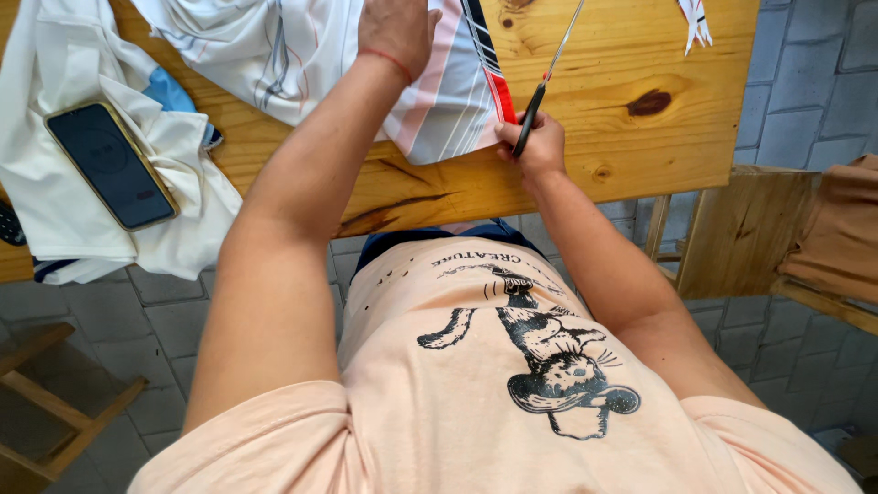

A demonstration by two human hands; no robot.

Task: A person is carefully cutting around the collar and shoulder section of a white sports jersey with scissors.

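Right now, the right hand (540,146) is gripping black scissors (549,78), blades pointing toward one o'clock beside the striped cloth (439,101). The left hand (398,32) is pressing flat on that cloth on the wooden table (631,55).

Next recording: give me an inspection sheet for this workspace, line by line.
Surface: wooden table, knotted planks, partly covered by cloth.
Job's things: striped fabric lying flat near the table edge; black-handled scissors at its right edge, blades pointing away.
Clutter: dark phone on a white cloth; small fabric scrap at the far edge.
Grippers: left hand pressed flat on the fabric; right hand gripping the scissors' handles.
Cables: nothing seen.
Surroundings: grey paved floor; wooden chair with brown cloth at right; wooden frame at lower left.
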